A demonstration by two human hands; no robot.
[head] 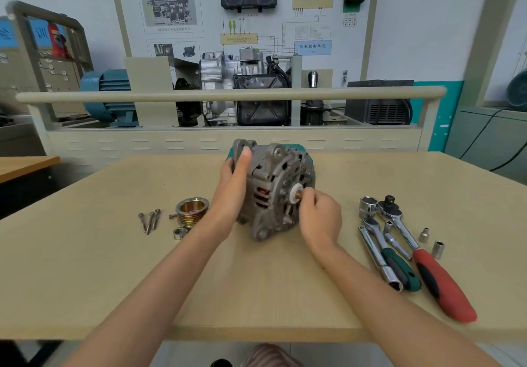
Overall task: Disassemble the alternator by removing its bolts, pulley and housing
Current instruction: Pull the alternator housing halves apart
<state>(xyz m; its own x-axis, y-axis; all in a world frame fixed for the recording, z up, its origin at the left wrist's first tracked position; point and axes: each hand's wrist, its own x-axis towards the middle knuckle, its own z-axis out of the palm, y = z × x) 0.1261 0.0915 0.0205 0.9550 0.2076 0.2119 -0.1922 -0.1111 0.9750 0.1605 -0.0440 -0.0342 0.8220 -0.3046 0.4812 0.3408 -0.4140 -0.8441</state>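
1. Two hands are working the alternator (273,189) mid-worktop: left hand (232,187) is gripping its housing, right hand (319,212) is pinching the copper shaft end (301,195).
2. Pulling is risking the housing jerking free and slipping.
3. Loose bolts (149,220) and pulley (191,212), lying toward the left edge, are liable to get knocked.

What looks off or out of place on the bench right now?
Nothing stands out. The alternator sits on the table, left hand steadying it, right hand pinching the shaft end. The pulley and bolts lie grouped to its left, the ratchets and sockets to its right.
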